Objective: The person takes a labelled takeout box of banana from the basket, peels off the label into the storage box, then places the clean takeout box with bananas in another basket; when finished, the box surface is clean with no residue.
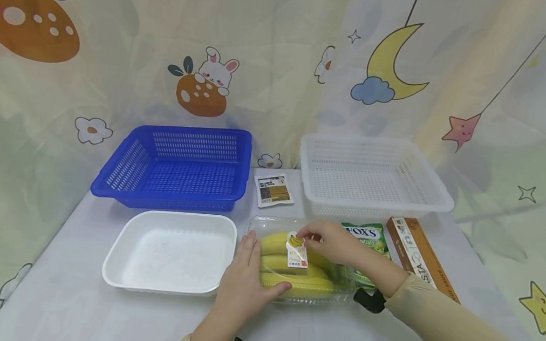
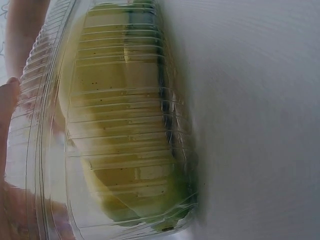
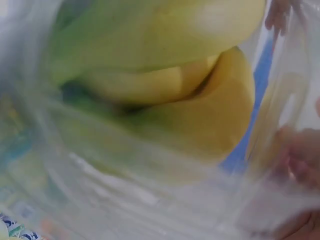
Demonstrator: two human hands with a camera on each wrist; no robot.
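Note:
A clear plastic box of yellow bananas (image 1: 309, 282) lies on the table in front of me. My left hand (image 1: 247, 271) rests flat against its left end, fingers straight, thumb stretched along the front edge. Reaching in from the right, my right hand (image 1: 307, 237) pinches the top of a white sticker label (image 1: 297, 254) on the lid. The left wrist view fills with the ribbed box and the bananas (image 2: 125, 125) inside it, a fingertip (image 2: 7, 115) at its edge. In the right wrist view the bananas (image 3: 190, 90) are blurred behind plastic, with fingers (image 3: 300, 160) at the right.
A white foam tray (image 1: 120, 271) sits left of the box. Behind stand a blue basket (image 1: 179, 130) and a white basket (image 1: 373, 142), with a small sachet (image 1: 273, 189) between them. A green Fox's candy bag (image 1: 367, 237) and a long brown carton (image 1: 421, 256) lie at the right.

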